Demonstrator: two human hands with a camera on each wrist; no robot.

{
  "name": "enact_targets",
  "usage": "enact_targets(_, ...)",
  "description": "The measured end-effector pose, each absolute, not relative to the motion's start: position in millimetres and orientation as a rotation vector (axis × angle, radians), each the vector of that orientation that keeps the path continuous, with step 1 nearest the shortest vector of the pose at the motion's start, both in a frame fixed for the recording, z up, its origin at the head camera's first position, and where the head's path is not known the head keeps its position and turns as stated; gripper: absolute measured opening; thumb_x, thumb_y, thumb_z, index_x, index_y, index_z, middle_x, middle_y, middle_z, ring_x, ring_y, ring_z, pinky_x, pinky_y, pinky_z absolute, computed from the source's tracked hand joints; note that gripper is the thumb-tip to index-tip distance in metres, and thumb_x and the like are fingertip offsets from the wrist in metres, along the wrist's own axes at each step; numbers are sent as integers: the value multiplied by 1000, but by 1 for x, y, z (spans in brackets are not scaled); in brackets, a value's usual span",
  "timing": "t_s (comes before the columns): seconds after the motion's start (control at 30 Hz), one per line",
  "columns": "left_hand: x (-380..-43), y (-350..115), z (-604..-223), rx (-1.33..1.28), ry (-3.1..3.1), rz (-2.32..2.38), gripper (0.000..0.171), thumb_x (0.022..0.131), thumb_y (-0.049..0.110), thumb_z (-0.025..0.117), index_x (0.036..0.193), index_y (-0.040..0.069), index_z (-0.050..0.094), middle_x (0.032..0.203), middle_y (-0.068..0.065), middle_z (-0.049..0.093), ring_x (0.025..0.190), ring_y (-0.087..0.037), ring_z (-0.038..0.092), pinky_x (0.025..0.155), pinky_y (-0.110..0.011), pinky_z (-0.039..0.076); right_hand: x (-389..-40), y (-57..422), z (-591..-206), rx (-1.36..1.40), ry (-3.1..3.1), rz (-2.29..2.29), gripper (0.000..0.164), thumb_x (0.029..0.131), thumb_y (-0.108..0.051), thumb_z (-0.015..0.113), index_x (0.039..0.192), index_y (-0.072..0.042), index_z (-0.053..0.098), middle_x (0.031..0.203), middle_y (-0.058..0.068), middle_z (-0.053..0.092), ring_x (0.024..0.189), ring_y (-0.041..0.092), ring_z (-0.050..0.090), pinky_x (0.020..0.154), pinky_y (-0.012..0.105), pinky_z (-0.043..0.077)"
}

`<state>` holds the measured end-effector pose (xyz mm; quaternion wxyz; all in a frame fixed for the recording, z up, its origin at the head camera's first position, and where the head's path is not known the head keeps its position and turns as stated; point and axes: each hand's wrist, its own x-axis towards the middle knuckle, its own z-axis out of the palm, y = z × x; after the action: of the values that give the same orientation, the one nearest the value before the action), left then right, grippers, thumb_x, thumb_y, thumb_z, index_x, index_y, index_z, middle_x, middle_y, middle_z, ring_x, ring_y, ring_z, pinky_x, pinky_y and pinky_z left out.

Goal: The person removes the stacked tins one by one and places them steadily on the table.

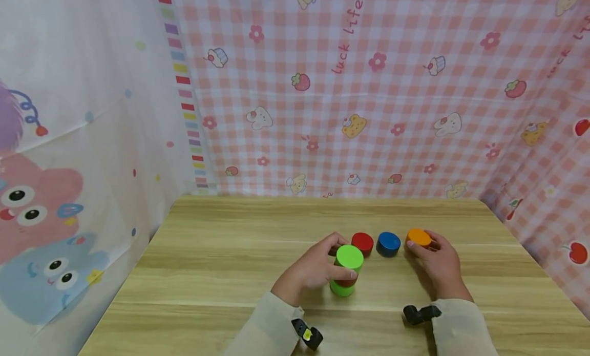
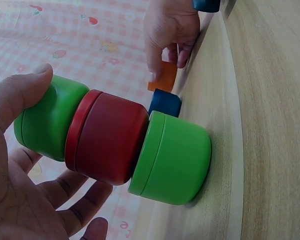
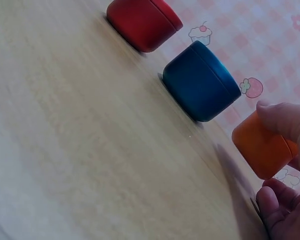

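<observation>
Three small round lidded tins stand stacked: a green tin [image 2: 175,157] on the tabletop, a red tin [image 2: 110,137] in the middle and another green tin [image 1: 349,256] on top. My left hand [image 1: 310,268] grips the stack near its top, thumb against the upper green tin and fingers round the far side. My right hand [image 1: 440,258] pinches an orange tin [image 3: 262,145] between thumb and fingers; in the right wrist view it appears slightly above the table. Between the hands, a blue tin [image 1: 388,244] and a second red tin [image 1: 362,244] stand upright, apart from each other.
The wooden table [image 1: 207,253] stretches left and right of the tins. A pink checked cloth [image 1: 286,43] hangs behind it, and a white cartoon-print cloth [image 1: 106,156] hangs on the left. Black wrist mounts [image 1: 417,315] sit by both sleeves.
</observation>
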<state>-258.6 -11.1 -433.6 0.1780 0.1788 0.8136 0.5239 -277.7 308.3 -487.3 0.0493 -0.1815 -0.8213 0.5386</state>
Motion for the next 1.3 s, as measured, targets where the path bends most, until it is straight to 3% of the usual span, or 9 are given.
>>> enact_targets(0.9, -259, -11, -434, 502, 2298, 1480, 45, 86, 27, 89, 121, 31, 61, 124, 4, 61, 120, -22, 55, 106, -57, 47, -279, 310, -490, -493, -2599, 1550, 80, 100, -26, 73, 159, 8, 32, 158, 34, 38, 139, 48, 43, 120, 58, 37)
enact_targets(1.13, -259, -10, -434, 509, 2299, 1487, 47, 86, 26, 89, 123, 29, 60, 124, 5, 61, 120, -21, 55, 107, -57, 47, -280, 309, -484, -579, -2569, 1625, 98, 99, -41, 71, 166, 3, 14, 164, 35, 26, 145, 48, 34, 123, 59, 32)
enact_targets(1.3, -259, -10, -434, 507, 2297, 1486, 48, 86, 26, 90, 123, 29, 60, 124, 5, 61, 120, -21, 55, 107, -56, 47, -281, 306, -479, -664, -2428, 1702, 92, 103, -46, 62, 167, 0, 13, 164, 32, 27, 147, 46, 33, 125, 57, 30)
